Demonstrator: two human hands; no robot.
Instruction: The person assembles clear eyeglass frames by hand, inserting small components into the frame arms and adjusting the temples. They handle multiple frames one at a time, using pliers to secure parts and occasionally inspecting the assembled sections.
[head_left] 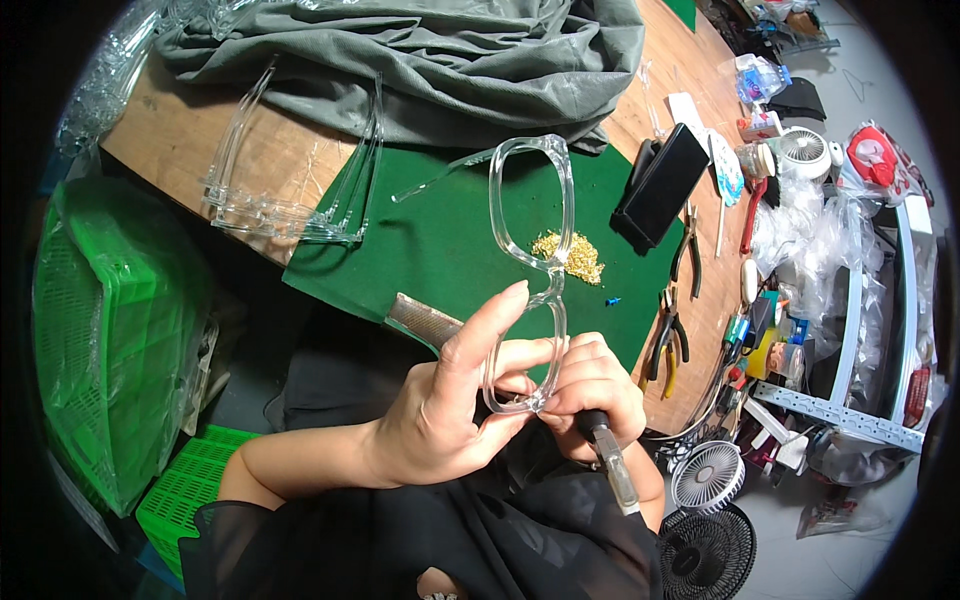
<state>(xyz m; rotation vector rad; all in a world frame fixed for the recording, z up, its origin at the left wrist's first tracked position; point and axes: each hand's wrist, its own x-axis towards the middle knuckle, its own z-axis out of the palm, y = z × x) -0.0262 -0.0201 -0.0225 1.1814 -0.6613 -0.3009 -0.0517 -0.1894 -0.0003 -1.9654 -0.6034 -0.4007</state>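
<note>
Wholly transparent spectacle frame (555, 280), glossy and thick-rimmed

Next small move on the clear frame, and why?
Probably steady the clear frame with the left hand and adjust its near corner with the right hand: both hands meet there, while the visible metal end of the dark-handled tool in the right grip points away from the frame.

Counted at centre: one left hand (440, 415), one right hand (598, 390), one clear eyeglass frame (556, 266); at right, one phone (664, 185), two white fans (803, 150) (708, 475), one black fan (707, 555).
</note>
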